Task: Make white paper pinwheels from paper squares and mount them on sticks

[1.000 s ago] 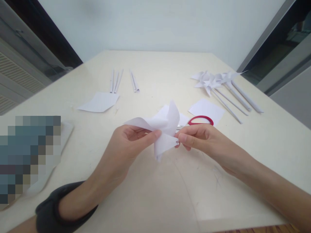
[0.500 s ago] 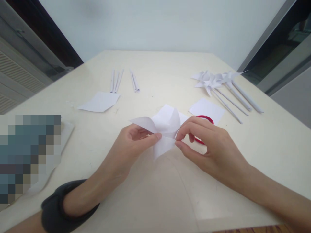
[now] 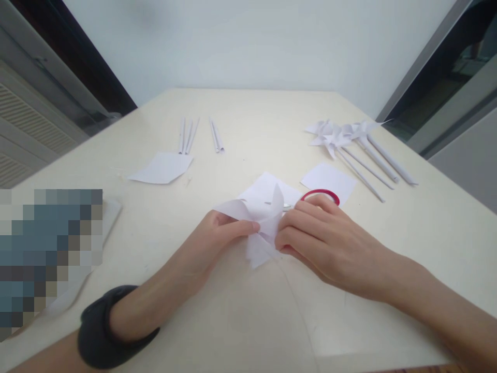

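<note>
Nearest: dark wristband (image 3: 99,331) on the left forearm, over the white table (image 3: 217,331). Left hand (image 3: 227,235) holds the paper pinwheel (image 3: 268,226): thumb on top near its centre, other fingers under it. Pinwheel is front and centre, between both hands, blades curling up and out. Right hand (image 3: 330,243) is at its right side, fingers curled, grip narrow; fingertips hidden, so can't tell what they pinch.

Far left, a pale-edged item (image 3: 107,220) lies on the table, mostly pixelated, contents unreadable.

Just behind the pinwheel: flat white sheet (image 3: 264,185), partly covered, with scissor blades across it. Red-handled scissors (image 3: 320,191) run partly behind the right hand. Right sheet (image 3: 330,175) sits just beyond the handle; left sheet (image 3: 161,168) is well apart on the other side.

Further back: three thin paper rolls (image 3: 187,137) by the left sheet, two more rolls (image 3: 218,139) beside them. Back right: bunched pinwheels (image 3: 331,137), paper sticks pointing nearer. Then the wall (image 3: 248,44).
</note>
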### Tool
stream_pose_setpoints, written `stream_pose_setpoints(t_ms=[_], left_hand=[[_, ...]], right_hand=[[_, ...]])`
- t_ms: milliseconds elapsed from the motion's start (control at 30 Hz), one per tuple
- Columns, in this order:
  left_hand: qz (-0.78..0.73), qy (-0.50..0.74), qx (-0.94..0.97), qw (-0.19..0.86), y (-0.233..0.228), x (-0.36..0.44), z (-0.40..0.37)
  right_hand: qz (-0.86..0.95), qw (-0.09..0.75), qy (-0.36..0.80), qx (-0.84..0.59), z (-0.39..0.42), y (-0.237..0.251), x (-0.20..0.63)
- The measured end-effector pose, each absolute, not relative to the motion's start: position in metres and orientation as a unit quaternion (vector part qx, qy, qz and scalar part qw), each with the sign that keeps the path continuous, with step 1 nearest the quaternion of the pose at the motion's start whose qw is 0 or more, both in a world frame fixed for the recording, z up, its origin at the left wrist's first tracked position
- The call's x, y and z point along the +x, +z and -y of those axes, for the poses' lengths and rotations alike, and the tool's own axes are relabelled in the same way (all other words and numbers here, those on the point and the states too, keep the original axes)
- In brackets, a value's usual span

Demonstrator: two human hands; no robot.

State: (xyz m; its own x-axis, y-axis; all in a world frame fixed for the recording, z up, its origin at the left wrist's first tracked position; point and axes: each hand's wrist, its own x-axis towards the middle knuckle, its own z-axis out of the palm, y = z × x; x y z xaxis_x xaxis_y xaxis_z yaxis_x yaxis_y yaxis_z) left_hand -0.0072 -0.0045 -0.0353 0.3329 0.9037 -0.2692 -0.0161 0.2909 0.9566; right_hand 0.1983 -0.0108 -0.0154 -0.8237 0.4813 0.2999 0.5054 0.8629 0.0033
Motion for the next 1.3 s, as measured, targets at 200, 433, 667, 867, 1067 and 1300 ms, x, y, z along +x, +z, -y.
stream_pose_setpoints(t_ms=[200,433,667,867,1067,1300], left_hand=[[-0.475,0.351,0.508,0.627,-0.032,-0.005,0.006],[-0.499,0.322,0.539,0.598,-0.022,0.003,0.009],[-0.531,0.297,0.567,0.556,-0.022,0.006,0.011],[-0.528,0.262,0.592,0.550,-0.023,0.001,0.009],[-0.504,0.272,0.609,0.549,-0.022,0.000,0.011],[-0.515,0.256,0.585,0.572,-0.018,0.002,0.012]], right_hand=[[0.944,0.177,-0.001,-0.280,0.016,-0.017,0.192],[0.857,0.277,0.209,-0.380,0.020,-0.018,0.188],[0.814,0.316,0.260,-0.412,0.022,-0.024,0.182],[0.792,0.318,0.278,-0.441,0.024,-0.025,0.179],[0.794,0.313,0.264,-0.449,0.025,-0.026,0.178],[0.788,0.329,0.251,-0.456,0.022,-0.026,0.180]])
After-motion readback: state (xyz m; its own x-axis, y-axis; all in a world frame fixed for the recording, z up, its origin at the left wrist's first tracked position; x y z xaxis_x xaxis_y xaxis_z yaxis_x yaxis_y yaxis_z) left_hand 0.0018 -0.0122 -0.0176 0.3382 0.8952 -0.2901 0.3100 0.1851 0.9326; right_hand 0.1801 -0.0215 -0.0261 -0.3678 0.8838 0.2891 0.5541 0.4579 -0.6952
